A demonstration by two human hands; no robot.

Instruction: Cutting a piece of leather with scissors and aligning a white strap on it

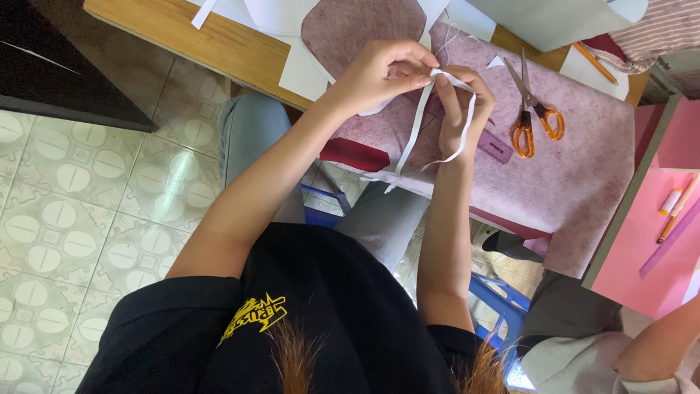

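Pale patterned floor tiles fill the lower left of the head view, and above them a wooden table (182,33) carries a large sheet of mauve fabric (583,168), which serves as the landmark. Both hands work over the near left part of this fabric. The left hand (379,73) and the right hand (463,109) meet at the top end of a narrow white strip (417,124), and each pinches it with fingertips closed together on it, so neither hand is free. From the pinch, the long axis of the strip runs down and slightly left, toward the person's body, and its lower end hangs past the near edge of the fabric; a second loop of the strip curves around the outer side of the right hand. The two hands are equally close to the strip, because both hold it at almost the same point. Both forearms rise from the body and bend inward at the wrist. To the right of the hands, orange-handled scissors (531,109) lie on the fabric, their blades closed and pointing away from the person. A pink board (642,241) stands just beyond the right edge of the fabric, where another person's arm shows in the corner.
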